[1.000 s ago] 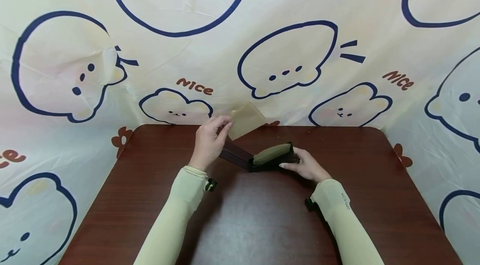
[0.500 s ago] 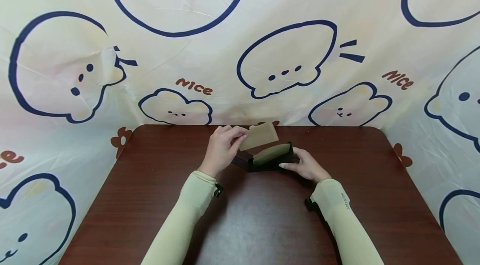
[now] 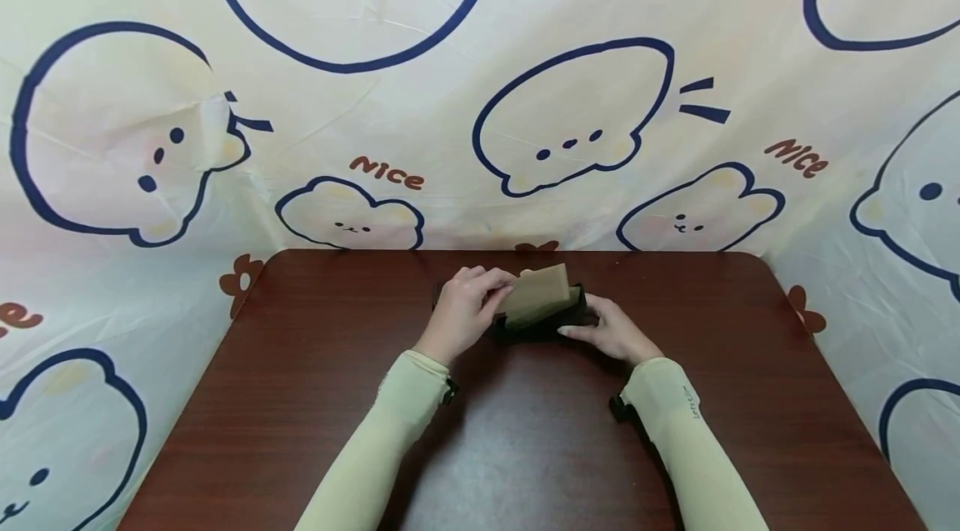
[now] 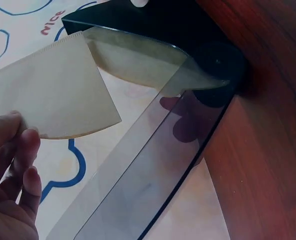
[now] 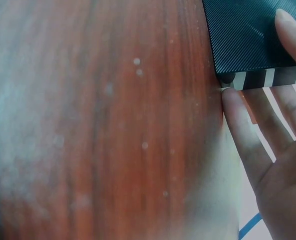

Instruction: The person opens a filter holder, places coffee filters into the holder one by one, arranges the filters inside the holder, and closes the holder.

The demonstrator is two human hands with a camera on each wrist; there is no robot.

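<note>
My left hand [image 3: 461,314] pinches a tan paper coffee filter [image 4: 57,92] with a crimped edge and a curved edge. In the head view, this filter overlaps the open end of a black filter case [image 3: 536,333]. Inside the case sits more tan filter paper [image 4: 132,57]. A see-through tinted lid [image 4: 153,165] swings out from the case's rounded corner, mostly behind my left hand in the head view. My right hand [image 3: 618,337] grips the case's right end, thumb on the ribbed black face [image 5: 248,35] and fingers against another side.
The case stands near the back of a dark reddish-brown table [image 3: 525,448]. Behind and beside the table hangs a pale cloth [image 3: 442,114] printed with blue cartoon outlines. Dark straps with small devices circle both wrists.
My left hand has moved right and slightly down, bringing the pinched coffee filter from left of the case to its open end. My right hand and the case have stayed put.
</note>
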